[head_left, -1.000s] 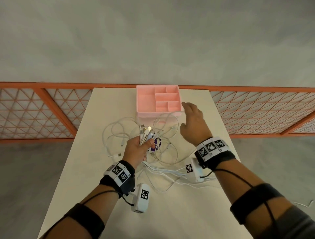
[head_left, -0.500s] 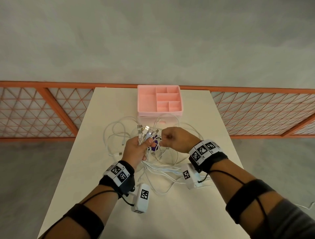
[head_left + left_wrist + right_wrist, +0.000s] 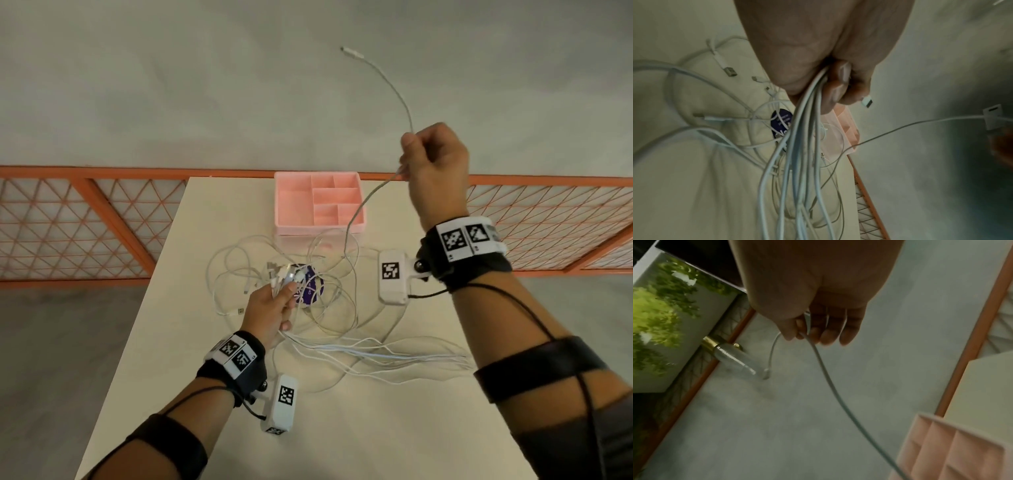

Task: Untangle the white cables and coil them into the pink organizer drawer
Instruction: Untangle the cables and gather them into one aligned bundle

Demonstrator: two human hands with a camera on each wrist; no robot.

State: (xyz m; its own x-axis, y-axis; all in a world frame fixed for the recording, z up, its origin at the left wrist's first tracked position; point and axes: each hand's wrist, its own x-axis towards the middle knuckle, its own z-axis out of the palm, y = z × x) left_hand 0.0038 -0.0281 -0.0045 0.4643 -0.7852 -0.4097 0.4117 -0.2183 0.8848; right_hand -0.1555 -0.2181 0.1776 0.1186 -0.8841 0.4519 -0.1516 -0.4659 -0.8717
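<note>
Right hand (image 3: 435,164) at 1 o'clock pinches one raised white cable (image 3: 363,202); left hand (image 3: 270,308) grips the bundled cables (image 3: 805,129) on the table (image 3: 342,428).

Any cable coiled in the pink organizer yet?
No: the head view shows every compartment of the pink organizer bare, though one white cable crosses above it.

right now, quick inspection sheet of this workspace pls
Surface: cream table, cables spread across it.
Job's things: pink organizer drawer at far edge, compartments look empty; tangled white cables.
Clutter: purple round label under the tangle.
Grippers: left hand grips a bundle of cable ends; right hand pinches a single cable, raised.
Cables: single cable's free end in the air.
Surroundings: orange lattice railing, grey floor.
</note>
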